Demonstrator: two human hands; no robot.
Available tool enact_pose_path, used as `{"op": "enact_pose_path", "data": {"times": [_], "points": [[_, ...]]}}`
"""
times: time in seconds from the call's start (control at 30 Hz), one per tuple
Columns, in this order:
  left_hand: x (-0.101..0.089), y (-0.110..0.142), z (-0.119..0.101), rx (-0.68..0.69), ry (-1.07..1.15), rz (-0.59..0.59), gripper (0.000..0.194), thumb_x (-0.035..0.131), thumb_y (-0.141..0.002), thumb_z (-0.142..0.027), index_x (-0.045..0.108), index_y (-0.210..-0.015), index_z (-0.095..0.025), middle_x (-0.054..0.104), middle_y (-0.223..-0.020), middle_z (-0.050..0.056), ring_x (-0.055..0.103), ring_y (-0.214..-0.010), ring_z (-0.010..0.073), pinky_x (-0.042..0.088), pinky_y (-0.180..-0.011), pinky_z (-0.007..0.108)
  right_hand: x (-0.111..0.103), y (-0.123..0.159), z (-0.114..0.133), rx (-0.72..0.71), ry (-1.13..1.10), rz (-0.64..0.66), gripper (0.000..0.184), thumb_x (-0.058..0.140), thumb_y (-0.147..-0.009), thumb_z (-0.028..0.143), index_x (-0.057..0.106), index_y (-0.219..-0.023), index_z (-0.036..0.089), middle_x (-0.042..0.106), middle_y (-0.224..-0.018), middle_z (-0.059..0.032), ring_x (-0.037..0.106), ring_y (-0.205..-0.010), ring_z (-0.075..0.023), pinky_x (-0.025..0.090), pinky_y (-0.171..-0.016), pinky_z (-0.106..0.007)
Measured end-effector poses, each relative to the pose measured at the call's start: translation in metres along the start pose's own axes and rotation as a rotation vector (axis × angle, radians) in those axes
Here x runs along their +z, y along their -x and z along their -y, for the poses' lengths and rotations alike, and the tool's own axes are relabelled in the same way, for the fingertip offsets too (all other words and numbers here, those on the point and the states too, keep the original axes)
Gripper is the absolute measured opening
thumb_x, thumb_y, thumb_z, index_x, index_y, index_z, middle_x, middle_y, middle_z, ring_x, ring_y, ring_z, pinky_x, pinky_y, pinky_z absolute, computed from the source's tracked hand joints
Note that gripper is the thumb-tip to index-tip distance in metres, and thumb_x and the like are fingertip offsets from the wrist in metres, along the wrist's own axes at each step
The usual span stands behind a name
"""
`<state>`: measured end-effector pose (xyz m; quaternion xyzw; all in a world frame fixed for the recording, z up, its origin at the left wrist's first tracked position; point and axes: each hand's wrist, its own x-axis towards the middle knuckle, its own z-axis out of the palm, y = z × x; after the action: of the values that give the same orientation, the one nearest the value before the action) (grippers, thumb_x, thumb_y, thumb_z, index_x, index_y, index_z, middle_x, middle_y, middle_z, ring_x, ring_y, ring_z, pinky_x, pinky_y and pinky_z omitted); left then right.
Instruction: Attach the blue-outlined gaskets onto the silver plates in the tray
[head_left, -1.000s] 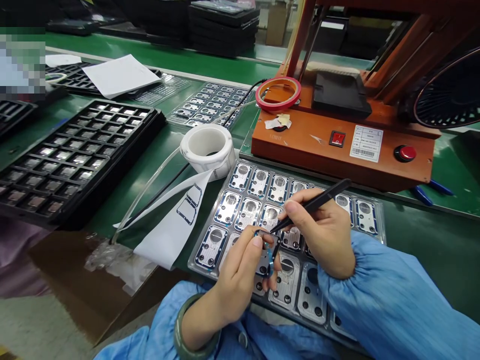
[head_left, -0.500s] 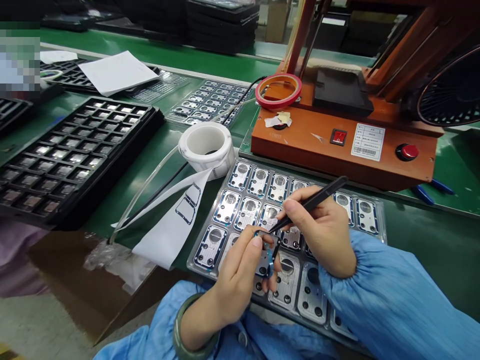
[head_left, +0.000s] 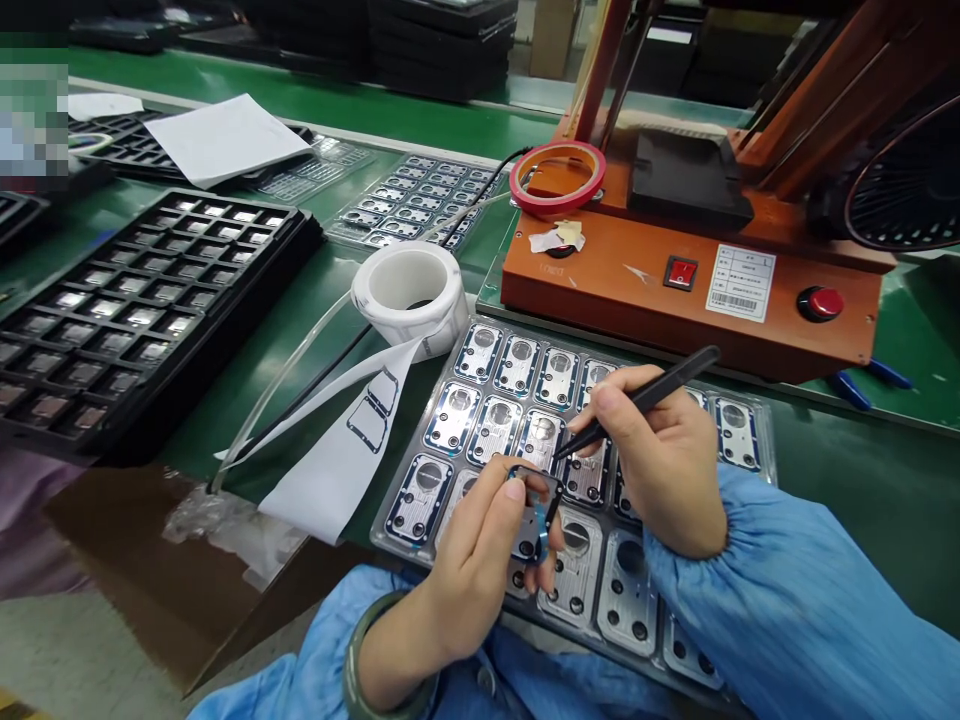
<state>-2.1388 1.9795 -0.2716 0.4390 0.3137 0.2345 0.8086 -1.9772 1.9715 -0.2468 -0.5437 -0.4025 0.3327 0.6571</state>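
Between the thumb and fingers of my left hand (head_left: 480, 560) is a small metal plate (head_left: 527, 540) with a round-cornered dark frame and a blue film strip along one side. My right hand (head_left: 660, 455) grips black tweezers (head_left: 637, 402), their tip pointing down-left just off the plate's upper edge. Beneath both hands lies a clear plastic tray (head_left: 382, 530) holding rows of similar silvery plates, many with blue edging. Left of it stands a roll of white backing tape (head_left: 409, 290), its loose end (head_left: 315, 490) carrying black frame-shaped stickers.
Behind the tray sits an orange machine (head_left: 600, 290) with red switches and a red tape roll (head_left: 557, 205) on it. A black compartment tray (head_left: 142, 300) lies at left, above a cardboard box (head_left: 112, 560). Blue-handled pliers (head_left: 851, 390) lie right; a fan (head_left: 907, 170) stands above.
The tweezers' tip has drawn away from the plate's upper edge as my right hand moved slightly right. My left hand keeps its hold on the plate. The view has shifted slightly.
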Motion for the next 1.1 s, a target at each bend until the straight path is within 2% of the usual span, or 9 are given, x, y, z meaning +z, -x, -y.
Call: {"op": "enact_pose_path", "data": {"times": [0.17, 0.33, 0.53, 0.7, 0.8, 1.1], "points": [[0.0027, 0.0011, -0.0028, 0.002, -0.002, -0.060, 0.031, 0.042, -0.095, -0.048, 0.055, -0.096, -0.019, 0.062, -0.069, 0.002, 0.057, -0.053, 0.0125, 0.043, -0.048, 0.021, -0.0002, 0.0039, 0.0023, -0.004, 0.132, 0.079, 0.011, 0.069, -0.083, 0.026, 0.061, -0.078, 0.021, 0.066, -0.064, 0.0069, 0.062, -0.052, -0.0044, 0.053, -0.053, -0.011], [0.0044, 0.0013, -0.0026, -0.010, 0.014, -0.104, 0.029, 0.042, -0.095, -0.045, 0.055, -0.096, -0.019, 0.061, -0.064, 0.001, 0.056, -0.052, 0.0127, 0.042, -0.048, 0.022, -0.0029, 0.0050, -0.0002, -0.029, 0.212, 0.086, 0.012, 0.068, -0.085, 0.028, 0.060, -0.079, 0.021, 0.064, -0.066, 0.0065, 0.062, -0.052, -0.0052, 0.052, -0.052, -0.013], [0.0038, 0.0004, 0.0006, -0.008, 0.027, -0.080, 0.029, 0.039, -0.095, -0.046, 0.052, -0.097, -0.021, 0.061, -0.070, 0.002, 0.055, -0.052, 0.0125, 0.040, -0.047, 0.022, -0.0039, 0.0067, -0.0005, -0.178, 0.393, 0.053, 0.009, 0.067, -0.084, 0.026, 0.061, -0.079, 0.021, 0.064, -0.070, 0.0037, 0.062, -0.061, -0.0084, 0.051, -0.059, -0.019], [0.0012, 0.0006, 0.0022, 0.009, -0.004, -0.050, 0.030, 0.037, -0.097, -0.046, 0.052, -0.098, -0.021, 0.061, -0.069, 0.001, 0.055, -0.053, 0.0127, 0.041, -0.048, 0.023, -0.0014, 0.0020, -0.0008, -0.016, 0.104, 0.039, 0.015, 0.068, -0.084, 0.031, 0.060, -0.077, 0.021, 0.065, -0.063, 0.0056, 0.061, -0.051, -0.0067, 0.053, -0.049, -0.015], [-0.0001, 0.0002, 0.0025, 0.015, 0.000, -0.019, 0.029, 0.035, -0.097, -0.045, 0.050, -0.099, -0.020, 0.061, -0.072, 0.002, 0.056, -0.054, 0.0124, 0.041, -0.049, 0.023, -0.0008, -0.0009, -0.0018, 0.008, -0.011, -0.008, 0.014, 0.069, -0.084, 0.032, 0.062, -0.079, 0.021, 0.065, -0.063, 0.0056, 0.062, -0.052, -0.0072, 0.054, -0.047, -0.014], [0.0019, -0.0019, 0.0027, 0.018, 0.042, -0.061, 0.026, 0.037, -0.097, -0.044, 0.049, -0.097, -0.020, 0.061, -0.072, 0.001, 0.055, -0.052, 0.0114, 0.039, -0.047, 0.021, -0.0024, 0.0031, 0.0014, -0.003, 0.257, 0.090, 0.017, 0.067, -0.084, 0.033, 0.060, -0.078, 0.019, 0.064, -0.065, 0.0024, 0.060, -0.053, -0.0090, 0.052, -0.052, -0.020]]}}
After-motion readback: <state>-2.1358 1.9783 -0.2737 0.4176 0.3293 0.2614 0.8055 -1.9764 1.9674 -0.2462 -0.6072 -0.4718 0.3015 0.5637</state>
